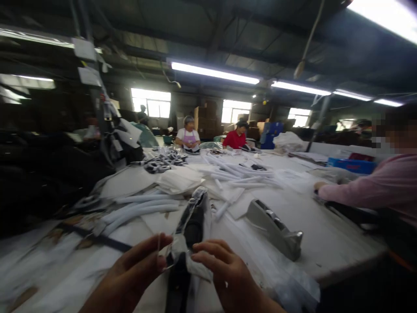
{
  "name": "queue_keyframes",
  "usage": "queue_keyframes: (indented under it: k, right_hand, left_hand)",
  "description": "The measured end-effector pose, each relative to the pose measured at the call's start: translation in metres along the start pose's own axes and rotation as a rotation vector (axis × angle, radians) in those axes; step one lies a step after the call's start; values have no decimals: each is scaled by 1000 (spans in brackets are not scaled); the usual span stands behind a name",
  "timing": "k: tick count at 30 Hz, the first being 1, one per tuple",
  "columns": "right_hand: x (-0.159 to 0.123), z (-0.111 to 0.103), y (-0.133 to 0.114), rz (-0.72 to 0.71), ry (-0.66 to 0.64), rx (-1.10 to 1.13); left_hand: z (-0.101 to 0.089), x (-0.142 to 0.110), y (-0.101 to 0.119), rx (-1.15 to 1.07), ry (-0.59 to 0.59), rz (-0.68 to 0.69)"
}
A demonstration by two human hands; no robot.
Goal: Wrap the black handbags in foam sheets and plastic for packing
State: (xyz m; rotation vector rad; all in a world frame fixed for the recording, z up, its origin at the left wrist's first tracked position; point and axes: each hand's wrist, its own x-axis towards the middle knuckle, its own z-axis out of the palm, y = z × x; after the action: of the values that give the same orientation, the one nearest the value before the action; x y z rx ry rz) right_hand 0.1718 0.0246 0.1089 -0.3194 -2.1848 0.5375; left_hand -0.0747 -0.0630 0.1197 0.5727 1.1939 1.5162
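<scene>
- Black item (193,230), lower centre: near end cut off by the bottom edge
- Worker (391,187), right edge: partly cut off
- Lamp (389,17), upper right: cut off
- Dark mass (42,182), far left: too blurred to tell

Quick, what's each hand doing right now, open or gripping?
Left hand: thumb and fingers at the clear plastic; whether gripping cannot be told.
Right hand: open, fingers loosely curled beside the wrapped dark item.

The left hand (132,271) and right hand (233,274) come in from the bottom edge, angled towards each other, fingertips facing across a narrow gap. The left fingers stretch inward; the right fingers are spread loosely, bent at the knuckles. Both are bare, with the backs showing.
</scene>
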Motion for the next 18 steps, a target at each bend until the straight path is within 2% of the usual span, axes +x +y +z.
queue_keyframes:
  k: [4, 9, 14, 18]
  right_hand:
    - [-14, 11, 24, -107, -101, -159]
    - [-17, 18, 31, -112, -10, -17]
    - [-20, 23, 23, 128, 49, 160]
    - [-20, 27, 17, 480, 283, 322]
  left_hand:
    - [27, -9, 16, -77, -55, -29]
    - [30, -8, 12, 14, -142, 38]
    - [28, -2, 8, 63, -182, 69]
    - [32, -3, 10, 79, -143, 82]
